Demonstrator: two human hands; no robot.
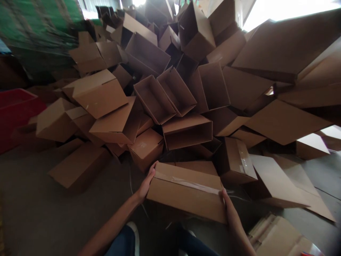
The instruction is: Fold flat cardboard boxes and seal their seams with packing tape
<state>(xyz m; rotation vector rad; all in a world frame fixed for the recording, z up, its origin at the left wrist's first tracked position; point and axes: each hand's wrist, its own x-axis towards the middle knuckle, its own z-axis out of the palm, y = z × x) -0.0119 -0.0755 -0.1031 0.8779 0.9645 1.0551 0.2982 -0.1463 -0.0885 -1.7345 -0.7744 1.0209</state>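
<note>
**Two-hand hold on a taped cardboard box point(186, 199) before a heap of loose boxes point(239, 85)**

The heap fills the room ahead, spilling onto a grey concrete floor point(34, 185), with a red plastic crate point(16, 113) to its left and flattened cardboard sheets point(277, 181) to its right. The box sits just in front of the heap's foot, directly before me. My hands are apart, with my left hand point(146, 183) at one end of the box and my right hand point(230, 209) at the other, clamping it between them. Keep both palms square on the ends, so that the box stays level, and keep fingers off the strip of clear tape point(186, 184) across the top.
</note>
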